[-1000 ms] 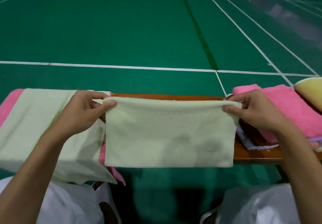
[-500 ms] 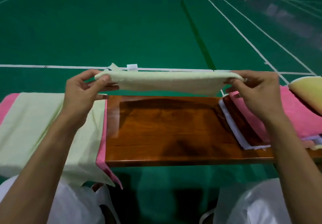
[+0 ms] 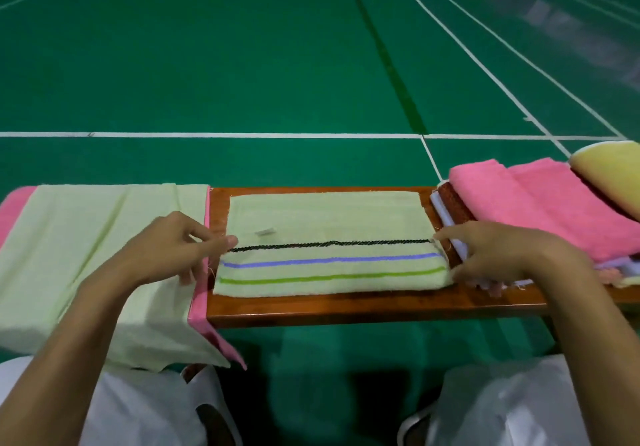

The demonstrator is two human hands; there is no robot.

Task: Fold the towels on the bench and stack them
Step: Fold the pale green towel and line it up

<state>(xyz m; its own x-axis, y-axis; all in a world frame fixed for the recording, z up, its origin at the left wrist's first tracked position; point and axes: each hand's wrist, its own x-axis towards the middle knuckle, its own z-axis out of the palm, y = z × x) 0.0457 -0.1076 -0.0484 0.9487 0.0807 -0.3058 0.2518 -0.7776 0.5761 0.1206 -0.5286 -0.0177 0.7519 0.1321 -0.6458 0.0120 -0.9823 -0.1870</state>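
- The folded pale green towel point(image 3: 329, 223) lies flat on the middle of the wooden bench point(image 3: 346, 307), with black, blue and green stripes running across its near half.
- The left hand point(image 3: 162, 255) sits at the towel's 9 o'clock, thumb and forefinger meeting at the end of the black stripe. Whether they pinch the cloth I cannot tell.
- The right hand point(image 3: 502, 255) sits at its 3 o'clock, fingers reaching to the towel's right edge and touching it. Its grip I cannot tell either.
- Further out at 9 o'clock, an unfolded green towel point(image 3: 86, 237) drapes over a pink one point(image 3: 199, 293).
- At 3 o'clock rests a pile of pink towels point(image 3: 554, 203), a yellow towel point(image 3: 606, 175) beyond.
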